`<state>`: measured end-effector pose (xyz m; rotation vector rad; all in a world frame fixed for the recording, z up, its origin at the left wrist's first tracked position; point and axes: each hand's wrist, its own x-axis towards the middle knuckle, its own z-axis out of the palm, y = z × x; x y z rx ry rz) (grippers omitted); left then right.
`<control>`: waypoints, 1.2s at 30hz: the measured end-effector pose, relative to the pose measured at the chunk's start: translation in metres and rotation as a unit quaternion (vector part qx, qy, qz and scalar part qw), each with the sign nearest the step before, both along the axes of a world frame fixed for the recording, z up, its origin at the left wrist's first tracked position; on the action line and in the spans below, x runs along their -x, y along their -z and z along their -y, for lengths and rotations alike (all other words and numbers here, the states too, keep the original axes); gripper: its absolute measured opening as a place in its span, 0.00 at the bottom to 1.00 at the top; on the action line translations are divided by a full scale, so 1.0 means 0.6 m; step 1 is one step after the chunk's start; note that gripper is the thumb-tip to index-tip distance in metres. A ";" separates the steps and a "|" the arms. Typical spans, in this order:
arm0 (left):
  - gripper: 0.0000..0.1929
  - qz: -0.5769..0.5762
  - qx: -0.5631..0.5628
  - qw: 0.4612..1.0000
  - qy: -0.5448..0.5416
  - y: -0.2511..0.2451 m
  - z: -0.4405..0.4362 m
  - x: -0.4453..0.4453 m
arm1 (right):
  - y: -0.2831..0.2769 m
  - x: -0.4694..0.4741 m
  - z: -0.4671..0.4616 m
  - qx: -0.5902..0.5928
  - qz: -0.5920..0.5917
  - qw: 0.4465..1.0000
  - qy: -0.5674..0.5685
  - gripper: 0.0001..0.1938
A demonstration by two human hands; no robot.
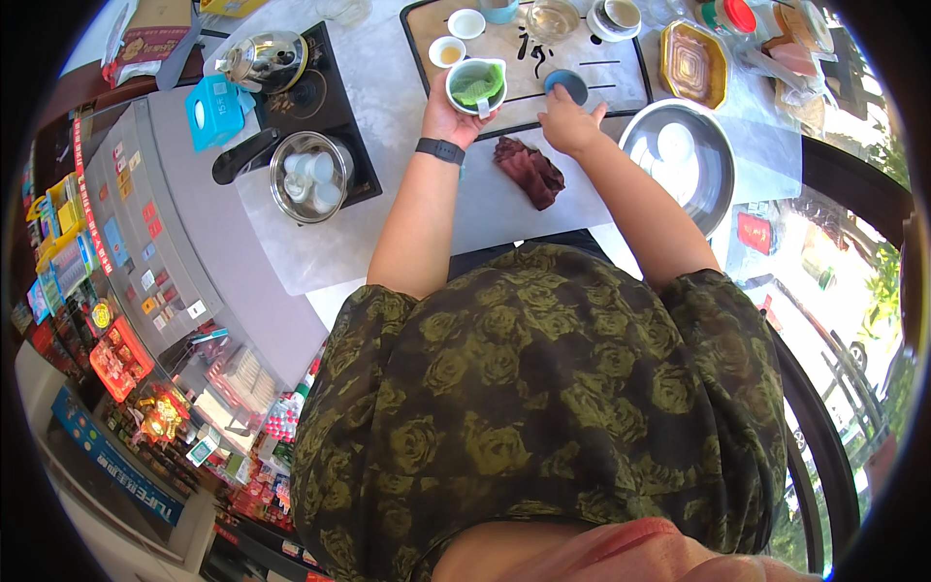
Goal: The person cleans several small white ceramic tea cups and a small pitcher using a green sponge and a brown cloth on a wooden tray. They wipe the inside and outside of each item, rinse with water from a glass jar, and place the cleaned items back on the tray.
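My left hand (452,120), with a dark band on the wrist, holds a small white spouted vessel (458,78) from below. Inside that vessel lies a green leaf-shaped piece (476,87). My right hand (571,124) reaches over the near edge of the tea tray (502,109), its fingertips at the rim of a small blue cup (569,81). Whether they grip the cup or only touch it, I cannot tell. A crumpled dark red cloth (529,173) lies on the table between my forearms.
Left stand a metal kettle (265,62) and a steel pot (309,178) of white cups on a black hob (356,131), its handle sticking out. A steel basin (716,174) sits right. Cups (465,24) and a glass bowl (551,20) line the tray's far side, beside an octagonal dish (720,84).
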<state>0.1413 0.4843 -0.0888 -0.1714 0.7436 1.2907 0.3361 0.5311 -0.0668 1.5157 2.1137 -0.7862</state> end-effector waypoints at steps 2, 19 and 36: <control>0.28 -0.010 0.005 1.000 -0.006 0.001 0.005 0.005 | 0.003 0.010 0.007 -0.030 -0.048 0.998 0.007 0.25; 0.27 -0.045 -0.006 0.999 -0.008 -0.008 0.012 0.020 | 0.054 -0.015 -0.057 -0.058 -0.265 0.953 0.136 0.17; 0.20 -0.050 -0.024 0.998 0.006 -0.033 0.010 0.093 | 0.020 0.080 0.156 -0.182 -0.360 0.874 -0.270 0.38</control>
